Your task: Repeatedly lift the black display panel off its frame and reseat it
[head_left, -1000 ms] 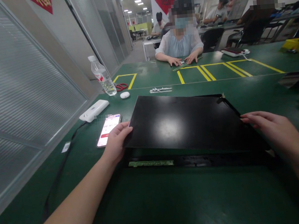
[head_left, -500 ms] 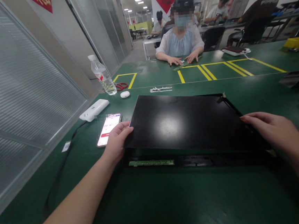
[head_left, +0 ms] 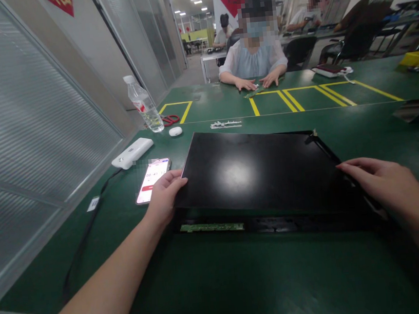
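Note:
A thin, glossy black screen panel (head_left: 258, 170) is held tilted above a black frame (head_left: 307, 224). My left hand (head_left: 166, 190) is closed on the panel's left edge, thumb on top. On the right edge, my right hand (head_left: 383, 176) pinches the panel between thumb and fingers. The frame lies on the green table (head_left: 242, 281) and shows along the near side and at the far right corner. A narrow green circuit board strip (head_left: 211, 227) sits along the frame's near side. The panel hides the middle of the frame.
Left of the panel lie a lit phone (head_left: 153, 181), a white power bank (head_left: 133, 153) with a black strap and a white earbud case (head_left: 175, 131). A water bottle (head_left: 144, 106) and red-handled scissors (head_left: 171, 120) stand behind. Across the table sits a person (head_left: 256, 60), hands on the tabletop.
Both hands keep their hold on the panel, which has hardly moved. The view has shifted very slightly.

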`<action>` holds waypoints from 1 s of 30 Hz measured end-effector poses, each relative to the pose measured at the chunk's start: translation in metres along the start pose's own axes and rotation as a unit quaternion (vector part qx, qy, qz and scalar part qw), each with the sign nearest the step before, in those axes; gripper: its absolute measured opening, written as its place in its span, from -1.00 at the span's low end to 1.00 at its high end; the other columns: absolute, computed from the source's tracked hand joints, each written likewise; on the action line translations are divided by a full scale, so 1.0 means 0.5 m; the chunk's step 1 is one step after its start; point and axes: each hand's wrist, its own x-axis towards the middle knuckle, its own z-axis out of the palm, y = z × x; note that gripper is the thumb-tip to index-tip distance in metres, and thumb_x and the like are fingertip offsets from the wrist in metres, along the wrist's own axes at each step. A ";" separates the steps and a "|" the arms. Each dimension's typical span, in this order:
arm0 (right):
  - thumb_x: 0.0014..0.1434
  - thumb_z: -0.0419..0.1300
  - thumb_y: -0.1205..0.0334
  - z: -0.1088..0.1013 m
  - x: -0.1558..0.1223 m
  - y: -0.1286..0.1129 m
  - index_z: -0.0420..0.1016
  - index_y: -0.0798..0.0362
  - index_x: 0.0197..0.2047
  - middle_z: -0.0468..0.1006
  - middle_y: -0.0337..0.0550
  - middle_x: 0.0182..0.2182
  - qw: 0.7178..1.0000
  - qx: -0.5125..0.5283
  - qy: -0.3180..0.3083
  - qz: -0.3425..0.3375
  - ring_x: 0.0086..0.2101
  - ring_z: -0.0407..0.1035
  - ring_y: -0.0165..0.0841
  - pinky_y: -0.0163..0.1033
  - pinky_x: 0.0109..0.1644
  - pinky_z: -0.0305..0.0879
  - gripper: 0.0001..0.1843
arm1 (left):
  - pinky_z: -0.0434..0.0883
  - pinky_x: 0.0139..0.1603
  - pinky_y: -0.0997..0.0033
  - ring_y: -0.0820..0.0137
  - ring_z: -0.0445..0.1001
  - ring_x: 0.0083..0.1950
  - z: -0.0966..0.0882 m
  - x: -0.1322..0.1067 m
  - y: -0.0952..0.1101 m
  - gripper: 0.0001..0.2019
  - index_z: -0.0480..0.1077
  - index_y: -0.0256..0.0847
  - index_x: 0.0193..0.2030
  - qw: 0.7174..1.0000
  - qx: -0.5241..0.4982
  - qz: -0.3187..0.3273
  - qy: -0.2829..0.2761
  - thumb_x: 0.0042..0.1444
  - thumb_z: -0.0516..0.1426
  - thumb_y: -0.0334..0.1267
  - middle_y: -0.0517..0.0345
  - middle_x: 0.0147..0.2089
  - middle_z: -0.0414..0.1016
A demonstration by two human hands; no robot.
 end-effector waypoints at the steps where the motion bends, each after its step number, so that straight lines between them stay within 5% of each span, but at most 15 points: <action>1: -0.17 0.20 -0.24 0.000 0.001 0.001 0.63 -0.16 -0.40 0.61 -0.13 -0.43 1.000 -0.004 0.000 -0.001 -0.33 0.43 -0.08 -0.05 -0.24 0.26 -0.60 | 0.37 -0.51 0.48 0.42 0.44 -0.52 0.000 0.000 0.000 -0.68 0.47 -0.23 -0.33 1.000 0.002 -0.001 0.000 -0.28 0.39 -0.24 0.22 -0.50 0.53; 30: -0.15 0.18 -0.26 0.011 0.007 0.016 0.65 -0.20 -0.42 0.62 -0.15 -0.44 0.998 -0.044 0.008 -0.045 -0.35 0.44 -0.08 -0.06 -0.29 0.25 -0.61 | 0.39 -0.47 0.47 0.42 0.46 -0.52 0.006 -0.003 -0.008 -0.65 0.46 -0.21 -0.32 1.000 0.000 -0.002 0.007 -0.23 0.43 -0.18 0.23 -0.48 0.53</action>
